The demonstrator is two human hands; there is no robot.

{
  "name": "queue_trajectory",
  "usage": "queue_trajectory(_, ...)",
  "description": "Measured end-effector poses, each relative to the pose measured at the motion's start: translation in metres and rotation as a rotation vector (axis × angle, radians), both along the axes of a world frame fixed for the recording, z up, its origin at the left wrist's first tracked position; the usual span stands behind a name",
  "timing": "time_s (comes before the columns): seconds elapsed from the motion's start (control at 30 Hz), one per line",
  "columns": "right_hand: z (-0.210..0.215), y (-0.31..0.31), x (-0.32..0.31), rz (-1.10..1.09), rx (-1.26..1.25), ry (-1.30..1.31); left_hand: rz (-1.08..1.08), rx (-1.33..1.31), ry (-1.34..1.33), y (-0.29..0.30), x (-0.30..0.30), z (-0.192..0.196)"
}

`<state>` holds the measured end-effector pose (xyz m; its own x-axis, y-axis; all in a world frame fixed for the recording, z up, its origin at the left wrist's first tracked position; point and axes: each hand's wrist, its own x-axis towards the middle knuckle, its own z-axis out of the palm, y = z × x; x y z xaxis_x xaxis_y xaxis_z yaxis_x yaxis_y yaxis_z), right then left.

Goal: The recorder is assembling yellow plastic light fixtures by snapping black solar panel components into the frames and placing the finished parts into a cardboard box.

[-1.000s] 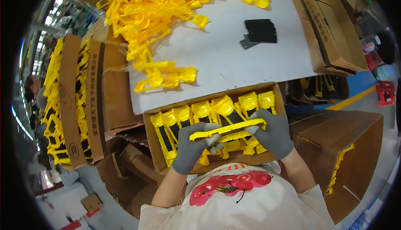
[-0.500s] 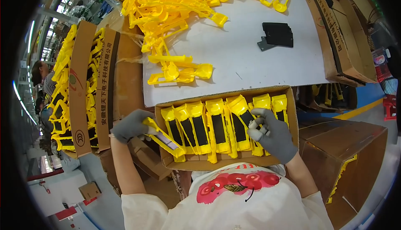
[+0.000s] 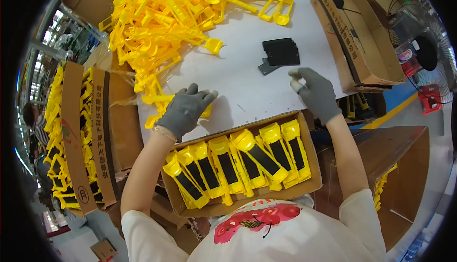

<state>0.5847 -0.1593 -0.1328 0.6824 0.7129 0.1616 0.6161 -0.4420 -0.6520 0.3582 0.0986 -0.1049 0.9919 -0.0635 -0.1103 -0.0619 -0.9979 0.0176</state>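
Both gloved hands were off the box [image 3: 312,164]: left hand [image 3: 183,111] pressed on yellow clips [image 3: 157,98], right hand [image 3: 315,92] spread, empty, near black pads [image 3: 281,52]. Reckoned the clip pile [image 3: 171,19] could've snagged and slid.

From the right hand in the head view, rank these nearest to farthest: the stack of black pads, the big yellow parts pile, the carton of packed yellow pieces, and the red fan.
From the right hand:
1. Stack of black pads, just above-left on the white table.
2. Carton of packed yellow pieces, below, toward the person.
3. Red fan, off the table to the right.
4. Big yellow parts pile, far upper left.
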Motion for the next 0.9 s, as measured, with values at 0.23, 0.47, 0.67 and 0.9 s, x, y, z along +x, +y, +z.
queue_trajectory(0.23,-0.033,0.026,0.066,-0.069,-0.158,-0.246,-0.015,0.012,0.041,-0.009,0.017,0.014)
queue_trajectory(0.47,-0.038,0.019,0.056,-0.054,-0.108,-0.27,0.285,-0.309,-0.348,-0.023,-0.004,0.063)
queue_trajectory(0.67,-0.051,-0.008,0.043,-0.07,-0.059,-0.312,0.851,-1.309,-0.559,-0.053,-0.031,0.047)
queue_trajectory(0.9,0.04,-0.033,-0.062,0.096,0.477,0.634,1.052,-1.869,-0.45,-0.107,-0.061,-0.009)
